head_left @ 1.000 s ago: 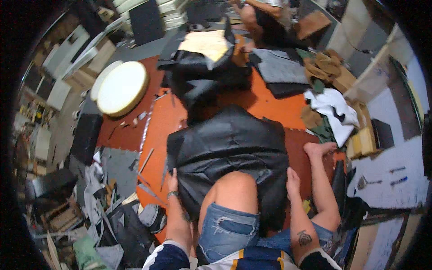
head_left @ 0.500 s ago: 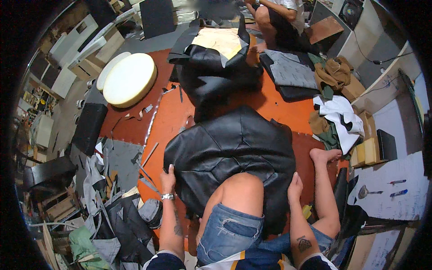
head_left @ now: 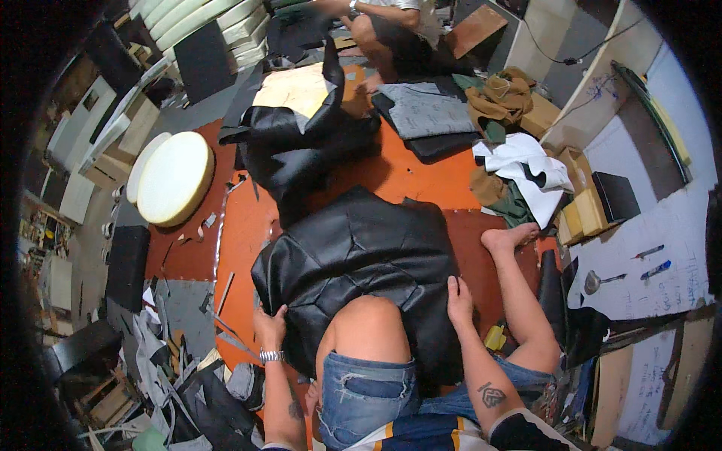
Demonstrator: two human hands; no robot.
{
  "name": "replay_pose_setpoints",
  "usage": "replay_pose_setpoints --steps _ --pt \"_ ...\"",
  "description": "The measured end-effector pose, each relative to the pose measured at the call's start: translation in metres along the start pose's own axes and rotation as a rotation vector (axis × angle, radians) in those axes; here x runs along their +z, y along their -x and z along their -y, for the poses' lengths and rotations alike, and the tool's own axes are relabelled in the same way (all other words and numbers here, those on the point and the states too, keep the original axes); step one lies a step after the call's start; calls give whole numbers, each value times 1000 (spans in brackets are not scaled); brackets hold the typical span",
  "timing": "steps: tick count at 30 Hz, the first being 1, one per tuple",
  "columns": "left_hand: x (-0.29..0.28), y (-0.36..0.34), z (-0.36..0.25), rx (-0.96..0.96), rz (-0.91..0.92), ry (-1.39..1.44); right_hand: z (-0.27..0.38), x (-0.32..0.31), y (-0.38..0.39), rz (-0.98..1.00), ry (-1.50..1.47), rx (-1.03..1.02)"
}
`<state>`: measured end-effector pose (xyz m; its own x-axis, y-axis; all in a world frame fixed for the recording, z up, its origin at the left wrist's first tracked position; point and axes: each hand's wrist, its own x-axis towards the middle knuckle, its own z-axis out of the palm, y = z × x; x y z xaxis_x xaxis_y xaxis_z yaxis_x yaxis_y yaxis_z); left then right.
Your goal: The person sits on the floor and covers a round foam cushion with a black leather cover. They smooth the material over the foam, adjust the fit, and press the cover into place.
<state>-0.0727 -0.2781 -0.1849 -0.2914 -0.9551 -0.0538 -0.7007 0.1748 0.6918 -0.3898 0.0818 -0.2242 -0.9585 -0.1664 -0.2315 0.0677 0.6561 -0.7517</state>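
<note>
A black leather cover (head_left: 353, 248) with stitched seams between its panels lies spread over my raised knee. My left hand (head_left: 269, 328), with a metal-band watch at its wrist, grips the cover's left edge, thumb on top and the other fingers mostly hidden. On the opposite edge my right hand (head_left: 460, 302) holds the same cover, its fingers partly out of sight under the leather. Just beyond stands a bulky piece wrapped in black leather (head_left: 308, 150), with a pale yellowish panel (head_left: 293, 90) showing on top.
Round cream foam cushions (head_left: 175, 179) lie at the left. Grey fabric scraps (head_left: 210, 398) and offcuts pile up near my left arm. At the right are white cloth (head_left: 530, 169), brown cloth (head_left: 500, 98) and a board with pens (head_left: 656, 270). Another person (head_left: 383, 37) sits at the far side.
The whole view has swung, so the surroundings sit farther left and lower. Both hands still hold the cover's edges, and its surface folds have shifted slightly.
</note>
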Motion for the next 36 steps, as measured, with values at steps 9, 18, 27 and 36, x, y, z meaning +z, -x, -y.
replay_pose_setpoints --steps 9,18,27,36 --pt "-31 -16 11 -106 186 73 18 -7 -6 186 -27 121" --pt "-13 -36 45 -209 234 334 20 -1 -18 138 96 88" --pt "5 -37 74 -90 159 308 4 6 -26 117 44 92" --pt "14 -52 111 -111 244 380 -30 26 -36 -28 -166 225"
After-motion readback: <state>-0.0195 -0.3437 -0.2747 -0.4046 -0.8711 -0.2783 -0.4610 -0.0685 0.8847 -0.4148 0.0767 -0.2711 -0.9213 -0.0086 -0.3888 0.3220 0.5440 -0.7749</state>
